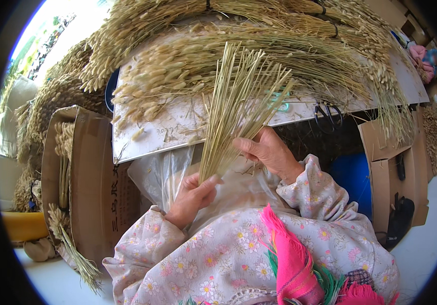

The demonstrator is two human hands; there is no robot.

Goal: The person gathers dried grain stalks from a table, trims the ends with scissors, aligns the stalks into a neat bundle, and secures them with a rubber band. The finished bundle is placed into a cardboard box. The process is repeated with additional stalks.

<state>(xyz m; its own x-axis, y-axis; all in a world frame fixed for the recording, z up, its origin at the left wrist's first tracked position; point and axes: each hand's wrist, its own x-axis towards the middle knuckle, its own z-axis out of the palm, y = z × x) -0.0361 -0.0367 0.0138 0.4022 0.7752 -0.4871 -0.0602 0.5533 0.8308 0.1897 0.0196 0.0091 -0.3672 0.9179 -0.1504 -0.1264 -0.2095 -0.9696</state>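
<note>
A loose bundle of dried grass stems (231,109) stands tilted in front of me, fanned out at its upper end. Low down, my left hand (194,198) is closed around it, thumb across the stems. My right hand (270,152) pinches stems at the bundle's right side, a little higher up. The bundle's lower end is hidden behind the left hand. Behind it, a spread of dried grass with fluffy seed heads (178,66) lies on a white table (147,145), heads to the left and stems to the right.
Black-handled scissors (329,116) lie at the table's front edge. Tied grass bundles (142,30) line its far side. A cardboard box (96,178) holding grass stands left, an opened carton (386,173) right. Clear plastic sheeting (165,175) covers my lap.
</note>
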